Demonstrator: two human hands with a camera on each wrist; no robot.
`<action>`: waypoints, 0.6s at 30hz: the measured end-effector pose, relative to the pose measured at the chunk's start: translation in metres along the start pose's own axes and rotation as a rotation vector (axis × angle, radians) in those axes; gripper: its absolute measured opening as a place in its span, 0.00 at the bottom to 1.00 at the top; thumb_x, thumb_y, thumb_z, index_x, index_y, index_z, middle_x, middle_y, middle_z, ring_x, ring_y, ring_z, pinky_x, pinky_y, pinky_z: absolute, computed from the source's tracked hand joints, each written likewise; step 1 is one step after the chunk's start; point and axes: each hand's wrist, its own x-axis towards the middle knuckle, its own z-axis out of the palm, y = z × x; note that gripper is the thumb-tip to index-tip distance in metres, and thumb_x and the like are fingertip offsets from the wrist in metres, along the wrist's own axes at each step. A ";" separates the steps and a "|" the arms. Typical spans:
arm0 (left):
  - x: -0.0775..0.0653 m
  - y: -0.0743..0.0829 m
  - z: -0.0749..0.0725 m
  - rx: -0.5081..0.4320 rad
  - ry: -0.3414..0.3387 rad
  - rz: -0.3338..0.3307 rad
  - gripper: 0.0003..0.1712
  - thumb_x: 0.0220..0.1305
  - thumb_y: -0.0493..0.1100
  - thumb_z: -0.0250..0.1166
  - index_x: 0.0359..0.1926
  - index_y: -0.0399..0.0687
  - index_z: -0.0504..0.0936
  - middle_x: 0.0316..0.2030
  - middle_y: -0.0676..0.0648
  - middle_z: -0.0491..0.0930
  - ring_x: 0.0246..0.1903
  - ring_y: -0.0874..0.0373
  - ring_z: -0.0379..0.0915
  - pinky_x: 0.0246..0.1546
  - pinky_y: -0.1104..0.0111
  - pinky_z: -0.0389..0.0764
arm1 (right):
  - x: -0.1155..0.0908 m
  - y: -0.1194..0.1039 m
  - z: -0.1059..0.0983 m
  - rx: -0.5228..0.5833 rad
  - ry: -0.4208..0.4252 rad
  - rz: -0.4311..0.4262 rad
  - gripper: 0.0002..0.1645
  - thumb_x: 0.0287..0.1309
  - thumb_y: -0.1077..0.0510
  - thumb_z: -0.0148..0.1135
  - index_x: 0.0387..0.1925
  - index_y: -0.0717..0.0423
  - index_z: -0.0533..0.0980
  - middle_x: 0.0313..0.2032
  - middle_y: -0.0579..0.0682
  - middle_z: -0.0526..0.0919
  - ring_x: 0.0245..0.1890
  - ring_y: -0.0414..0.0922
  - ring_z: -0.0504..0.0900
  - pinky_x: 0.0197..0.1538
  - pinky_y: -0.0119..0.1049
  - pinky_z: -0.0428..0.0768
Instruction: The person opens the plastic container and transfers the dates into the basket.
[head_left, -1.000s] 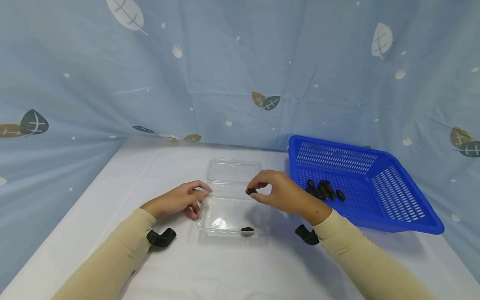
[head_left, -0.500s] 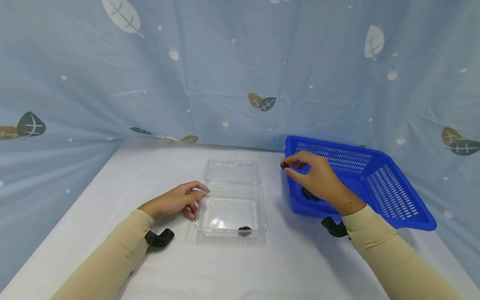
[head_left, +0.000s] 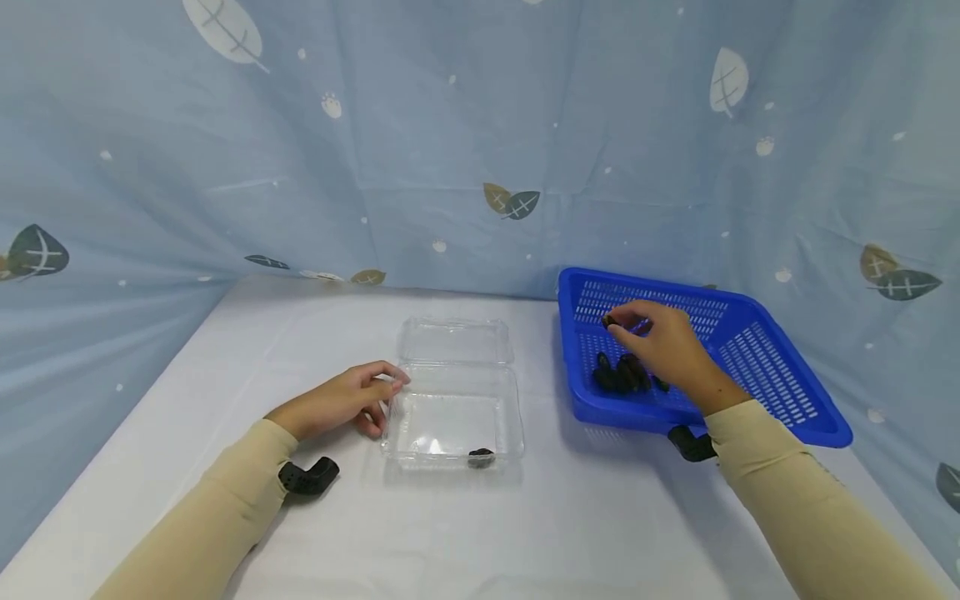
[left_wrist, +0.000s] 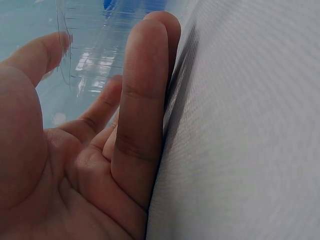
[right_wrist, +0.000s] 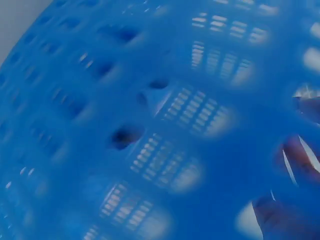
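My right hand (head_left: pixel 663 346) pinches a dark brown, date-like fruit (head_left: pixel 607 321) between thumb and fingers, above the blue plastic basket (head_left: pixel 622 414). Several similar dark fruits (head_left: pixel 622 375) lie in the basket beneath that hand. In the right wrist view the basket mesh (right_wrist: pixel 170 120) is blurred and fingers show at the right edge. My left hand (head_left: pixel 348 398) rests at the left side of an unfolded clear plastic clamshell box (head_left: pixel 450 417), thumb and index finger touching its rim. Inside the box, one dark fruit (head_left: pixel 481 458) sits by the front wall.
The box's lid (head_left: pixel 456 342) lies folded back behind it. White cloth (head_left: pixel 450 533) covers the table, and a blue leaf-print curtain (head_left: pixel 420 150) hangs behind. Black wrist mounts (head_left: pixel 309 477) stick out from both sleeves.
My right hand has moved from over the clear box rightward to over the basket, still pinching the fruit. The left hand stays by the box. The head view has shifted slightly.
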 end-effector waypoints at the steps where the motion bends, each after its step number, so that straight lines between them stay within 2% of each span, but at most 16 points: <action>1: 0.000 0.000 0.000 0.001 0.001 0.000 0.28 0.74 0.58 0.57 0.66 0.47 0.68 0.35 0.42 0.77 0.28 0.53 0.81 0.32 0.64 0.86 | -0.001 0.003 -0.001 -0.009 0.001 0.012 0.12 0.67 0.59 0.64 0.48 0.59 0.82 0.44 0.58 0.86 0.42 0.53 0.83 0.45 0.51 0.85; 5: 0.000 0.001 0.000 0.008 -0.003 -0.007 0.28 0.74 0.57 0.57 0.65 0.47 0.68 0.32 0.43 0.78 0.28 0.54 0.81 0.32 0.64 0.87 | -0.007 0.014 -0.006 -0.052 0.010 0.050 0.11 0.68 0.58 0.63 0.48 0.59 0.82 0.43 0.59 0.86 0.42 0.54 0.84 0.41 0.50 0.85; 10: 0.000 0.003 0.001 0.022 0.012 -0.008 0.26 0.75 0.57 0.56 0.65 0.48 0.69 0.31 0.42 0.79 0.27 0.54 0.81 0.33 0.64 0.87 | -0.013 0.027 -0.012 -0.089 0.008 0.110 0.13 0.68 0.58 0.62 0.48 0.61 0.82 0.45 0.62 0.86 0.45 0.58 0.83 0.44 0.56 0.83; 18: -0.002 0.005 0.000 0.022 0.006 -0.017 0.28 0.74 0.59 0.56 0.65 0.47 0.68 0.33 0.42 0.78 0.27 0.54 0.81 0.33 0.64 0.87 | -0.018 0.045 -0.014 -0.123 -0.102 0.239 0.16 0.68 0.57 0.61 0.50 0.66 0.81 0.49 0.67 0.84 0.49 0.64 0.82 0.48 0.59 0.83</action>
